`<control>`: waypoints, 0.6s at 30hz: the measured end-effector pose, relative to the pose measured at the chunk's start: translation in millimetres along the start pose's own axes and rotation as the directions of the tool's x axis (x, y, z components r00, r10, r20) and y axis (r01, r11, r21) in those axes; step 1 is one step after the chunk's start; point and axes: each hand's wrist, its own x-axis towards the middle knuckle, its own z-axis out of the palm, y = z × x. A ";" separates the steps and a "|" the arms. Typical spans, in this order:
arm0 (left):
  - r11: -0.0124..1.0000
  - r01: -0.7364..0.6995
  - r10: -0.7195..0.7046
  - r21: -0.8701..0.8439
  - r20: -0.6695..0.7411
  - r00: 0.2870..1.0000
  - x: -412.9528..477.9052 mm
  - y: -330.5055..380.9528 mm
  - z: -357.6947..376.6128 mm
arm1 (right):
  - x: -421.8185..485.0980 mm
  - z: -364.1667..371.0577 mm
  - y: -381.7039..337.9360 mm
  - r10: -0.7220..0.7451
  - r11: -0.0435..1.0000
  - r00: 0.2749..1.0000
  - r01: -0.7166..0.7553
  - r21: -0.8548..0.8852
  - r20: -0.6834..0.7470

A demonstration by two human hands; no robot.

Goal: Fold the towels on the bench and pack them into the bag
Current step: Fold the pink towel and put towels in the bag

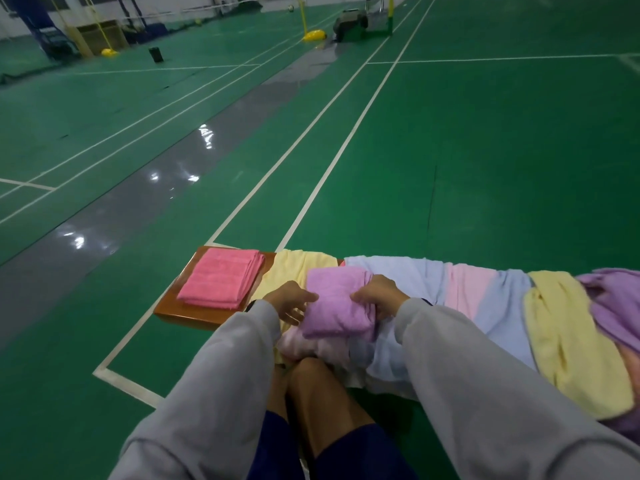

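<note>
Grey sleeves [221, 368]; right hand [375, 296] grips folded lilac towel [337, 306], left hand [289, 301] straight-fingered, touching.

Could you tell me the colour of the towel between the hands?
The towel is lilac purple; head view.

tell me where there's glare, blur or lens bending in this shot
Head view: bright glare spots on the glossy grey floor strip; the wide-angle lens bows the white court lines; the loose purple towel at the right edge is smeared; the folded purple towel looks sharper.
</note>
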 end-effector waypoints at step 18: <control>0.964 -0.032 0.082 -0.263 0.181 0.980 -1.9 3.3 14.0 | -21.7 19.2 -39.8 0.103 0.990 0.978 -0.083 0.114 -0.180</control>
